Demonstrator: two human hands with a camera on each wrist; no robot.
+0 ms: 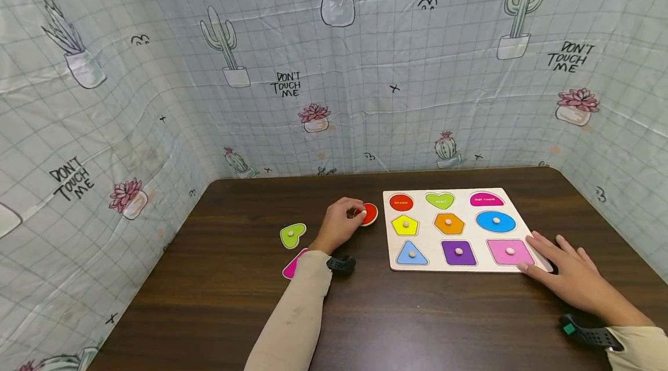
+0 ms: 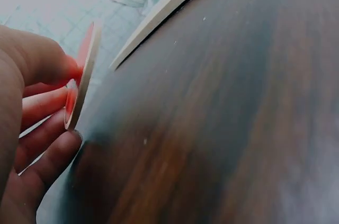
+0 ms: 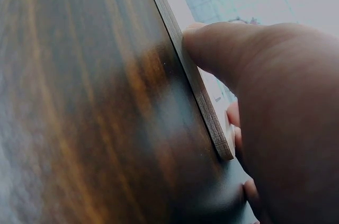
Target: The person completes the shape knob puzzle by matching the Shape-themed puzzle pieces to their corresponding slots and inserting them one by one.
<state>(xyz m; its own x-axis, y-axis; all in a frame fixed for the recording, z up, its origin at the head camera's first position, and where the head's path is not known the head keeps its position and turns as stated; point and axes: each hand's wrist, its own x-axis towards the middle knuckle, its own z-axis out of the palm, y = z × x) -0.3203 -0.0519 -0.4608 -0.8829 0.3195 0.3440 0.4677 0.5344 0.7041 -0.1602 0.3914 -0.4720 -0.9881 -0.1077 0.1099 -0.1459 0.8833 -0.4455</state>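
Pinched by its knob in my left hand (image 1: 338,225) is a red circle puzzle piece (image 1: 370,214), just left of the white shape puzzle board (image 1: 428,232). In the left wrist view the red piece (image 2: 83,75) stands tilted on edge, above the dark wood. My right hand (image 1: 569,269) rests at the board's near right corner with fingers spread, the thumb lying on its front edge. Bare red, green heart and magenta half-round recesses line the board's back row. Knobbed pieces fill the two nearer rows, among them a purple square (image 1: 459,253) and a blue oval (image 1: 496,221).
A green heart piece (image 1: 293,235) lies on the dark wooden table (image 1: 209,278) left of my left hand. Nearer, a magenta piece (image 1: 293,266) is partly covered by my left sleeve. Printed cactus cloth (image 1: 365,69) hangs behind the table and along both sides.
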